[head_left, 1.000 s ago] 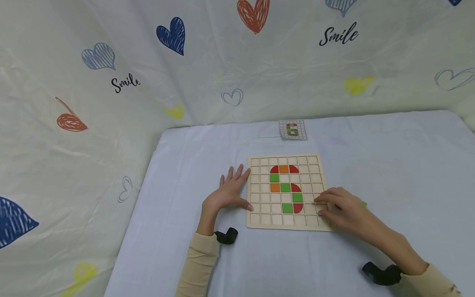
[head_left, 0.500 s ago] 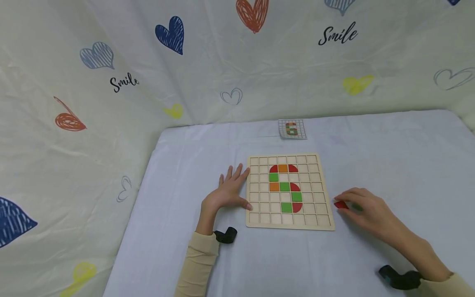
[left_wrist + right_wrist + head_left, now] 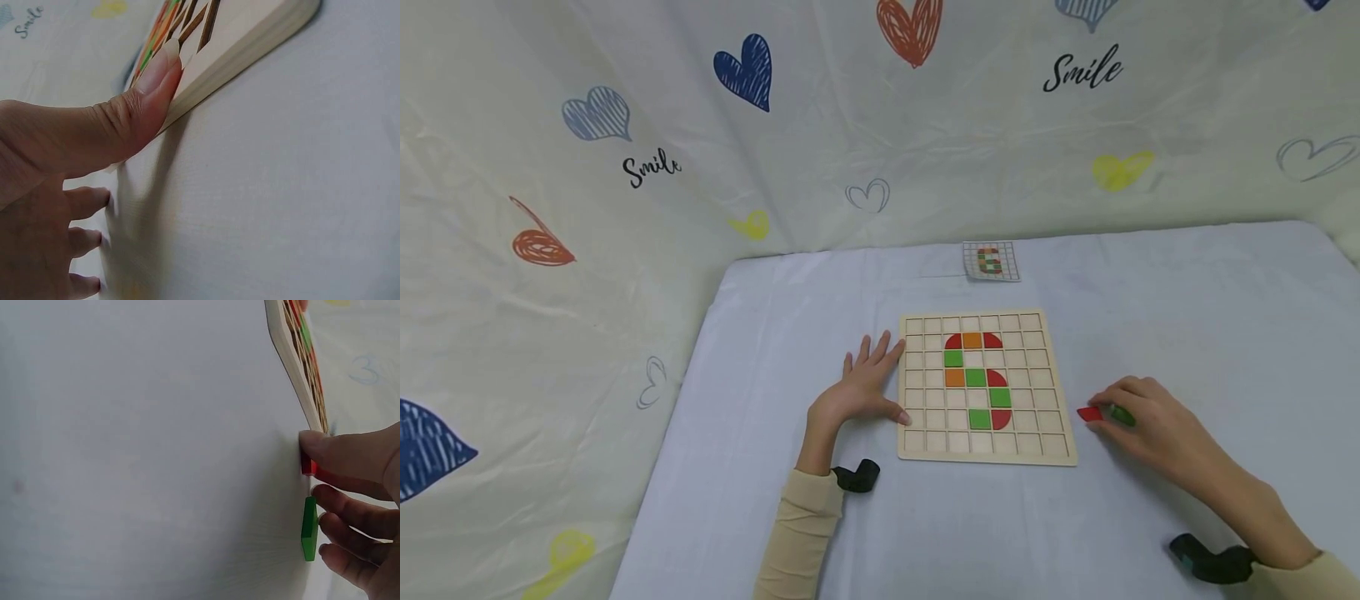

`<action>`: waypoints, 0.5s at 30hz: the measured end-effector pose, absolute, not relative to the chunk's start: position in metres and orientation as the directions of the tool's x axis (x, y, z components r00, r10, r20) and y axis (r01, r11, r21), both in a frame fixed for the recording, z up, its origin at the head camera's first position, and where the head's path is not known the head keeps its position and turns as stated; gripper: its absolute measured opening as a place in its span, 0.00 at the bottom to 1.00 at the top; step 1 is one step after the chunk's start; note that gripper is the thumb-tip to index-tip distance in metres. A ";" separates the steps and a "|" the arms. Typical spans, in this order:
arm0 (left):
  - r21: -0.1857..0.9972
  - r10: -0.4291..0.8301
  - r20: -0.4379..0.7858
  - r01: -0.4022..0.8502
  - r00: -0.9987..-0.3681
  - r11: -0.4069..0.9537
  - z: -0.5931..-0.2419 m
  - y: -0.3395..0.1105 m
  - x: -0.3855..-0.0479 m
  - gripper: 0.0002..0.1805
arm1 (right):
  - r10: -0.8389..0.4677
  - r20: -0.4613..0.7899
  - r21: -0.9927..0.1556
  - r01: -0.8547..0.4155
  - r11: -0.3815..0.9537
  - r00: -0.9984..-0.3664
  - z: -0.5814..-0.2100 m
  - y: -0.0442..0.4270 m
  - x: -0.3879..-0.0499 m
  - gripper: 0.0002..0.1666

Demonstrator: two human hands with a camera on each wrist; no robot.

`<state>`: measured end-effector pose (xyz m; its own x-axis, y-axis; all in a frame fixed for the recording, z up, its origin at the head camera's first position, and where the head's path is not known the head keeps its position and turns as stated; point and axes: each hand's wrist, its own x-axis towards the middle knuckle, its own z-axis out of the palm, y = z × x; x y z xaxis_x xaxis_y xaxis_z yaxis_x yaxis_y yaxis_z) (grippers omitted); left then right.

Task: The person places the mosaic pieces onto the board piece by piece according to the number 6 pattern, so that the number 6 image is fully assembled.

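A square wooden grid board (image 3: 1037,450) lies on the white cloth, with several red, green and orange tiles set in its cells in a curving pattern. My left hand (image 3: 857,390) is spread at the board's left edge, fingers straight; its thumb (image 3: 153,78) rests on the rim. Off the board's right side, my right hand (image 3: 1153,421) pinches a red tile (image 3: 1090,413) between thumb and fingertips, low over the cloth. Beneath that hand is a green tile (image 3: 309,530), close to the other fingers; whether they touch it I cannot tell.
A small card (image 3: 992,262) printed with a coloured grid pattern lies beyond the board, near the back edge of the table (image 3: 820,283). Behind hangs a cloth (image 3: 820,108) with hearts and lettering. A black wrist camera (image 3: 1210,560) sits at the right wrist.
My right hand has moved right, off the board's right edge to the cloth, and now a red tile shows in its fingertips. The left hand and the board stay put.
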<state>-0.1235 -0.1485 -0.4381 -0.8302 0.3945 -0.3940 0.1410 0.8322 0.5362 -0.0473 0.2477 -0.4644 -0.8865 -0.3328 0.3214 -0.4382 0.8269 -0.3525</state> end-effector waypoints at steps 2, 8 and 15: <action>0.534 0.394 -0.394 0.142 -0.830 0.833 -0.438 -0.148 -0.124 0.68 | -0.336 0.312 -0.348 -0.437 0.830 -0.888 -0.464 0.247 -0.048 0.20; 0.530 0.389 -0.400 0.137 -0.830 0.837 -0.437 -0.148 -0.124 0.68 | -0.333 0.284 -0.354 -0.421 0.835 -0.899 -0.462 0.246 -0.049 0.20; 0.531 0.388 -0.399 0.136 -0.831 0.836 -0.437 -0.148 -0.123 0.68 | -0.352 0.284 -0.426 -0.446 0.787 -0.892 -0.464 0.241 -0.051 0.24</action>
